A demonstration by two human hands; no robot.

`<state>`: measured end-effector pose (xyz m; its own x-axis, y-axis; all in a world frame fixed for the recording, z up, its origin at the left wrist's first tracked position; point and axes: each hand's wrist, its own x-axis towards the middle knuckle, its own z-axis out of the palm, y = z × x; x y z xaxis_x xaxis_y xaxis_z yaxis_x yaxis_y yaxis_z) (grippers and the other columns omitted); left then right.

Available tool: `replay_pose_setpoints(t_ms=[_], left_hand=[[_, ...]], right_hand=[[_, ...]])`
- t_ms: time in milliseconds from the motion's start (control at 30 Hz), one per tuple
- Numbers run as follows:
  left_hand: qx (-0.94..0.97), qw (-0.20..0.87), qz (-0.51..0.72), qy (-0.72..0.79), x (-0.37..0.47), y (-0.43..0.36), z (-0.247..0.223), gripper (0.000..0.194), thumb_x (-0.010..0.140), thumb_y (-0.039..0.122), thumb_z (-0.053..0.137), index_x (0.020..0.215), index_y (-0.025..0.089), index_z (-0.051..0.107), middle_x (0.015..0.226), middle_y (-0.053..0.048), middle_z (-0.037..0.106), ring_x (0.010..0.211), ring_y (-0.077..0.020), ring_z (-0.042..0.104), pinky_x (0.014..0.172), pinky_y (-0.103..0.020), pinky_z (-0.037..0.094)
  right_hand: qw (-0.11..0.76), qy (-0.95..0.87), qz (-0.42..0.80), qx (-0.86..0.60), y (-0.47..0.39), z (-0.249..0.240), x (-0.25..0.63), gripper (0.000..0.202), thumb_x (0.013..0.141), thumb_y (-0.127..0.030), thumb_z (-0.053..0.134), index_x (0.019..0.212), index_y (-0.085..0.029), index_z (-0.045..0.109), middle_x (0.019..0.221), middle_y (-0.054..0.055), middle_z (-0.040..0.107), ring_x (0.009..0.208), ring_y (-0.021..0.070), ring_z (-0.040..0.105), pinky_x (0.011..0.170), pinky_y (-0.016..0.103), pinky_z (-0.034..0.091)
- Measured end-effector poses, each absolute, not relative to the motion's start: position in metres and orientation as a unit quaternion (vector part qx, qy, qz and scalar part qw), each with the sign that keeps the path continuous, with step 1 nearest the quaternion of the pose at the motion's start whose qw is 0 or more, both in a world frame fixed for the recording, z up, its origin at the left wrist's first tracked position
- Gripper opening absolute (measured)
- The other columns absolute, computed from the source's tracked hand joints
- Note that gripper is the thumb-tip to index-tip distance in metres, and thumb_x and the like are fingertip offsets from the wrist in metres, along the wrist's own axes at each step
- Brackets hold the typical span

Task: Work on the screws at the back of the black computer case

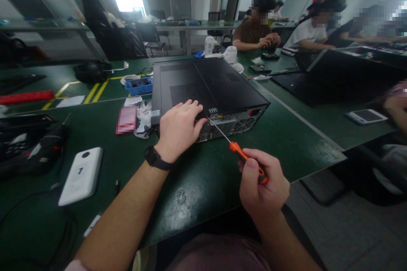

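Note:
A black computer case (187,76) lies on its side on the green table, its rear panel with a fan grille (243,125) turned toward me. My left hand (181,125) rests on the case's near top edge, fingers stretched out and thumb at the rear edge. In my right hand (265,180) is an orange and black screwdriver (238,150), gripped by the handle. Its thin shaft points up and left, and the tip meets the rear panel close to my left thumb. Whether the tip sits in a screw is too small to tell.
Left of the case are a blue bin (140,87), a pink packet (126,118) and a glove (144,120). Nearer me lie a white power bank-like block (81,175) and a power drill (44,148). A phone (365,116) lies right; people sit beyond.

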<state>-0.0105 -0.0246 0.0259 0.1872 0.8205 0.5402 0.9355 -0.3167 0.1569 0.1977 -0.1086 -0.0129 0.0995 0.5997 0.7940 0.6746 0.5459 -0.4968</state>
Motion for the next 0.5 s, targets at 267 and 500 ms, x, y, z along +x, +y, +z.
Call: replay_pose_setpoints(t_ms=[267, 500], left_hand=[[-0.764, 0.105, -0.275, -0.574, -0.0117, -0.0233, 0.0243, 0.03, 0.099, 0.032, 0.065, 0.125, 0.02, 0.073, 0.141, -0.01, 0.071, 0.137, -0.0269, 0.064, 0.119, -0.044, 0.049], [-0.763, 0.108, -0.276, -0.574, -0.0113, -0.0232, 0.0235, 0.03, 0.099, 0.032, 0.065, 0.125, 0.02, 0.073, 0.142, -0.009, 0.071, 0.137, -0.0268, 0.064, 0.12, -0.044, 0.048]], right_hand=[[0.566, -0.655, -0.018, -0.5, -0.1104, -0.0179, 0.2005, 0.017, 0.102, -0.031, 0.06, 0.111, -0.021, 0.071, 0.086, 0.002, 0.079, 0.064, 0.0149, 0.075, 0.058, 0.025, 0.058], [0.571, -0.688, -0.018, -0.447, -0.1104, -0.0147, 0.1998, 0.023, 0.095, -0.025, 0.061, 0.117, -0.02, 0.065, 0.096, 0.005, 0.076, 0.077, 0.0182, 0.076, 0.066, 0.03, 0.062]])
